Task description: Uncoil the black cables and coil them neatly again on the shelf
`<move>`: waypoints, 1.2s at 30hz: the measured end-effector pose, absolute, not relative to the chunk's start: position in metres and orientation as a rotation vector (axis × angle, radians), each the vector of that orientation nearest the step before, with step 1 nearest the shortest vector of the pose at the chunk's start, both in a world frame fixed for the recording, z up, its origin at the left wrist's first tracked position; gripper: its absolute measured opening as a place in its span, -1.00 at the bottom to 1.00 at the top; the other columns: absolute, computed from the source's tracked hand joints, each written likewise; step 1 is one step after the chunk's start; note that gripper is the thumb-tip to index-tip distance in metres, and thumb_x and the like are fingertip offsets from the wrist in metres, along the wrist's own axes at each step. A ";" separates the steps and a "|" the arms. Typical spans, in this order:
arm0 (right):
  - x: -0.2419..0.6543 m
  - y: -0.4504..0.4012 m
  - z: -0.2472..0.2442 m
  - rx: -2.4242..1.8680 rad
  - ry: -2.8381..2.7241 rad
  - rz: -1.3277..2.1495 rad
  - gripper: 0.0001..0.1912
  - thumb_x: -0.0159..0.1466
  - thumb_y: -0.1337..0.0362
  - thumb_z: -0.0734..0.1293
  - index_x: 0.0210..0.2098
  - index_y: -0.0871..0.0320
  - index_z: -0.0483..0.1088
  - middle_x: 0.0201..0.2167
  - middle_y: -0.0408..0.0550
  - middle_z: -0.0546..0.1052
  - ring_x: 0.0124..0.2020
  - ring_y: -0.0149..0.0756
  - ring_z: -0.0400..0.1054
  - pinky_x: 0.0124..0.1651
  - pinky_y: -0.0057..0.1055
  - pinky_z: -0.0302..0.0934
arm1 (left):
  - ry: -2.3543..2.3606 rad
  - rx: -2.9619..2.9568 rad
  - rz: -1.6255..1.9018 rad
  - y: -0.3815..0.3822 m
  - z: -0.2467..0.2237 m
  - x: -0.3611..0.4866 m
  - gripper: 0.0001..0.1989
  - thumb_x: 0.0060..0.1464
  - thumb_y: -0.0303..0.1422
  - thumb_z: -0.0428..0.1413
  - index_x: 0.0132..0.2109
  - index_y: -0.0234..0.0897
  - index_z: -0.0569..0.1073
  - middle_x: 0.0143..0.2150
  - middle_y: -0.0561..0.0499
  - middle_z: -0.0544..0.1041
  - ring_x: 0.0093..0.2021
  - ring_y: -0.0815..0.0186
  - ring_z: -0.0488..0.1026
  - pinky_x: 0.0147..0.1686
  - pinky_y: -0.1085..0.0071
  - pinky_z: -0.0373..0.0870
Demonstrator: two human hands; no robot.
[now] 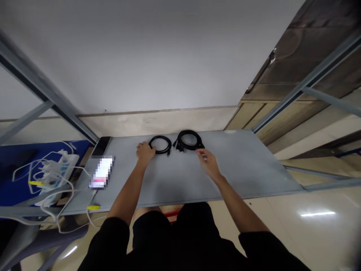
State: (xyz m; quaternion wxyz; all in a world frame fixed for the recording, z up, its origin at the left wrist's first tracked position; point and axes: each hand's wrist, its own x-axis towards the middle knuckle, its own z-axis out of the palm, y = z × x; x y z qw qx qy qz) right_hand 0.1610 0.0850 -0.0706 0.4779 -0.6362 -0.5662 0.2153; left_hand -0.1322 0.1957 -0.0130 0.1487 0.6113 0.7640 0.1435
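Two coiled black cables lie side by side on a grey metal shelf (175,177). At the near left edge of the smaller coil (160,152) is my left hand (144,151), its thumb and fingers closed around the cable there. The larger coil (189,146) sits to the right, with connector ends showing at its left and lower side. My right hand (208,161) is at that coil's lower right edge, slightly blurred. Its fingers are curled and the fingertips pressed together; what they hold, if anything, is hidden.
On the shelf's left lie a phone with a lit, pixelated screen (102,172) and a dark flat object (101,146). White cables trail from a white power strip (60,177) on a blue surface. Metal posts (299,88) frame the shelf; a white wall (158,56) stands behind.
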 end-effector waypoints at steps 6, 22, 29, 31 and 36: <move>0.124 0.036 -0.095 -1.468 -1.430 0.456 -0.70 0.42 0.08 0.25 -0.16 0.03 0.59 -0.19 0.07 0.67 -0.13 -0.05 0.56 0.04 -0.07 0.47 | 2.157 1.756 0.329 0.214 -0.023 -0.128 -0.64 0.18 -0.45 0.17 0.11 -0.48 0.50 0.14 -0.60 0.56 0.17 -0.30 0.58 0.09 -0.07 0.50; 0.209 0.170 -0.046 -2.172 -1.539 0.344 -0.73 0.36 0.10 0.37 -0.22 0.14 0.65 -0.22 0.21 0.70 -0.09 0.04 0.59 -0.02 -0.15 0.42 | 1.342 2.522 0.600 0.174 -0.027 -0.044 -0.27 0.22 -0.05 0.32 0.45 -0.09 0.38 0.54 -0.28 0.25 0.56 -0.24 0.09 0.48 -0.18 0.12; 0.215 0.177 -0.035 -2.042 -1.697 0.386 -0.74 0.30 0.22 0.35 -0.18 0.10 0.70 -0.22 0.10 0.73 -0.16 -0.04 0.60 -0.07 -0.28 0.41 | 1.361 2.476 0.465 0.194 -0.035 0.007 -0.44 0.30 -0.14 0.26 0.39 -0.08 0.50 0.60 -0.31 0.12 0.59 -0.35 0.01 0.45 -0.28 0.18; 0.218 0.176 -0.030 -2.000 -1.738 0.424 -0.71 0.30 0.25 0.31 -0.18 0.11 0.70 -0.31 0.03 0.72 -0.24 -0.11 0.58 -0.13 -0.33 0.39 | 1.367 2.439 0.500 0.197 -0.036 0.005 -0.43 0.28 -0.17 0.28 0.38 -0.16 0.51 0.60 -0.35 0.11 0.59 -0.37 0.02 0.46 -0.25 0.19; 0.226 0.168 -0.024 -1.801 -1.829 0.654 -0.55 0.29 0.33 0.23 0.02 0.14 0.68 -0.45 -0.10 0.65 -0.42 -0.23 0.50 -0.27 -0.40 0.34 | 1.383 2.383 0.503 0.199 -0.037 0.006 -0.38 0.25 -0.21 0.32 0.36 -0.38 0.51 0.56 -0.48 0.13 0.58 -0.35 0.07 0.50 -0.13 0.18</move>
